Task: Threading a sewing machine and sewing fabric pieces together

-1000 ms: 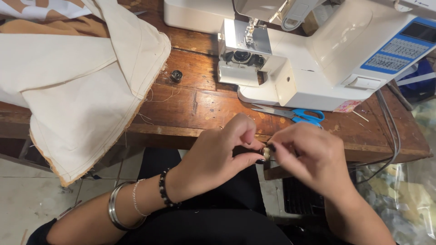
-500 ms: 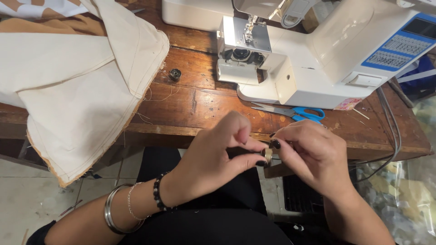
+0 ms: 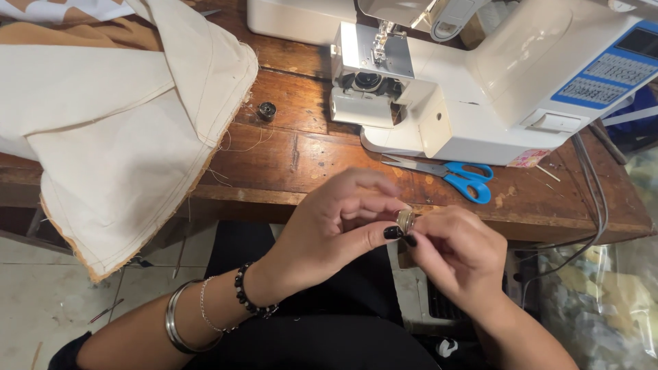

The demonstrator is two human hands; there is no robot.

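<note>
My left hand (image 3: pixel 329 229) and my right hand (image 3: pixel 459 253) meet in front of the table edge, above my lap. Between their fingertips sits a small round metal bobbin (image 3: pixel 406 220); both hands pinch it, the right thumb and fingers on its right side, the left thumb under it. Bangles and a dark bead bracelet circle my left wrist. The white sewing machine (image 3: pixel 480 89) stands on the wooden table (image 3: pixel 301 157) beyond my hands, its bobbin area open at the front left.
Cream fabric (image 3: pixel 116 130) hangs over the table's left edge. Blue-handled scissors (image 3: pixel 452 175) lie by the machine base. Another small dark bobbin (image 3: pixel 266 110) rests on the table near the fabric. Cables (image 3: pixel 596 205) run down at the right.
Both hands have stayed together on the bobbin, shifting slightly to the right; the fingers have turned it a little. Nothing on the table moved.
</note>
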